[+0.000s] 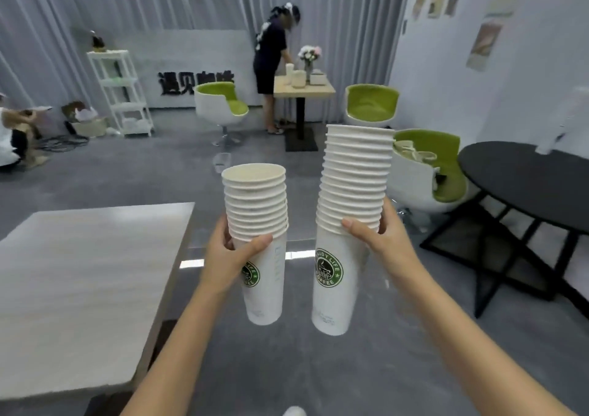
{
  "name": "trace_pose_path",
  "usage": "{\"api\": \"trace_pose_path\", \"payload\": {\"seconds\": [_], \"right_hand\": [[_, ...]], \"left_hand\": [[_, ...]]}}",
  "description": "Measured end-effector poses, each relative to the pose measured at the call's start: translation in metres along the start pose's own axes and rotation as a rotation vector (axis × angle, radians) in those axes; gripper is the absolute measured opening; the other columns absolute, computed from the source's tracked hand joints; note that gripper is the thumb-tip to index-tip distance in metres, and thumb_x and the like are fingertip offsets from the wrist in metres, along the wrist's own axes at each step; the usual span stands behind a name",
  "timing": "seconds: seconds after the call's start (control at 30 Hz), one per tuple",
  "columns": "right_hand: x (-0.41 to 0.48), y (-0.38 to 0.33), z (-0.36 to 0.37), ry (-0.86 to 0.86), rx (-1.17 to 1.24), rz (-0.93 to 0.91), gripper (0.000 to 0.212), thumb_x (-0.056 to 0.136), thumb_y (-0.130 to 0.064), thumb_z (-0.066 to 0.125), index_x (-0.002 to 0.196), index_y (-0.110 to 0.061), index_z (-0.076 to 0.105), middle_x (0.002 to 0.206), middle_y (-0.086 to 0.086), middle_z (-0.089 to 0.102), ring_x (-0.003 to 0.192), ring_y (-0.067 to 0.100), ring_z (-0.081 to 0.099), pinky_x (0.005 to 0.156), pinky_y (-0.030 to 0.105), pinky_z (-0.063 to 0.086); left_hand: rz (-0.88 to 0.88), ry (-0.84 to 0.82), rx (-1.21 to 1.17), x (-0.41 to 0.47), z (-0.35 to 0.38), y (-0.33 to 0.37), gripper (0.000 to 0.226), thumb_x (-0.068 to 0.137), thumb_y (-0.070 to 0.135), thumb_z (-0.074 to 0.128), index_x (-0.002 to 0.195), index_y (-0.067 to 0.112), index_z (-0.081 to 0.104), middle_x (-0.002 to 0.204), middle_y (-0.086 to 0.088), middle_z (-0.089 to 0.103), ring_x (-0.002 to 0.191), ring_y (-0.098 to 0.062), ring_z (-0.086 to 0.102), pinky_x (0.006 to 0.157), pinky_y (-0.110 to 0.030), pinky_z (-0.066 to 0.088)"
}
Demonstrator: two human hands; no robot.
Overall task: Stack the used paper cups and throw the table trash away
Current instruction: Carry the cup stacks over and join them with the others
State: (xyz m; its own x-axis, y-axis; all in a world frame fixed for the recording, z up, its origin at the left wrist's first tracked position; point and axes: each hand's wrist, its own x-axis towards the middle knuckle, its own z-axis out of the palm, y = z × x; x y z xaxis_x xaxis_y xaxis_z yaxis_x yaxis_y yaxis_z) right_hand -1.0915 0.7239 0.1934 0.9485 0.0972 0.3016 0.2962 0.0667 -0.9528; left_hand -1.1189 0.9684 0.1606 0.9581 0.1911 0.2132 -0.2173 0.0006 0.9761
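Café room, grey floor, pale table (79,272) at left. Left hand (229,256) gripping shorter cup stack (255,224); right hand (379,240) gripping taller cup stack (353,192), both aloft, apart. Stacking step, likely; next: nesting one into other.

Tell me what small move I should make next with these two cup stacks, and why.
Probably raise the taller stack in your right hand and seat its base in the open top cup of the shorter stack in your left hand. Both stacks are roughly upright but held apart, so the cups are not yet one stack.
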Motion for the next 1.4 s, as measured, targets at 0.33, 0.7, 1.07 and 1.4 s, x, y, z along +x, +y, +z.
{"api": "trace_pose_path", "payload": {"seconds": [0.33,0.7,1.07,1.4], "right_hand": [[0.116,0.02,-0.121,0.353,-0.123,0.001,0.075,0.061,-0.036,0.078,0.128,-0.019,0.05,0.123,-0.004,0.064,0.112,0.011,0.062,0.086,0.022,0.051],[0.183,0.05,-0.29,0.663,-0.214,0.044,0.07,0.064,-0.039,0.078,0.126,-0.024,0.051,0.121,-0.006,0.065,0.111,0.011,0.062,0.091,0.03,0.052],[0.285,0.066,-0.485,0.751,-0.293,0.021,0.073,0.064,-0.04,0.079,0.129,-0.027,0.048,0.123,-0.01,0.062,0.112,0.007,0.06,0.085,0.022,0.052],[0.386,0.112,-0.626,0.905,-0.327,0.078,0.075,0.064,-0.034,0.081,0.129,-0.028,0.046,0.12,-0.014,0.062,0.108,0.001,0.061,0.08,0.018,0.052]], "left_hand": [[-0.017,-0.365,-0.103,0.204,0.16,-0.047,0.08,0.045,0.041,0.08,0.118,0.017,0.058,0.104,0.012,0.073,0.091,0.001,0.069,0.071,-0.013,0.053],[-0.113,-0.71,-0.173,0.315,0.387,-0.103,0.08,0.043,0.037,0.084,0.117,0.024,0.057,0.106,0.012,0.073,0.096,-0.005,0.069,0.074,-0.019,0.055],[-0.098,-0.805,-0.239,0.414,0.62,-0.115,0.083,0.044,0.037,0.083,0.121,0.023,0.055,0.104,0.017,0.072,0.094,0.001,0.069,0.073,-0.015,0.054],[-0.14,-0.88,-0.244,0.516,0.79,-0.16,0.083,0.055,0.016,0.092,0.127,0.021,0.052,0.114,0.011,0.068,0.1,-0.003,0.067,0.076,-0.016,0.055]]}}
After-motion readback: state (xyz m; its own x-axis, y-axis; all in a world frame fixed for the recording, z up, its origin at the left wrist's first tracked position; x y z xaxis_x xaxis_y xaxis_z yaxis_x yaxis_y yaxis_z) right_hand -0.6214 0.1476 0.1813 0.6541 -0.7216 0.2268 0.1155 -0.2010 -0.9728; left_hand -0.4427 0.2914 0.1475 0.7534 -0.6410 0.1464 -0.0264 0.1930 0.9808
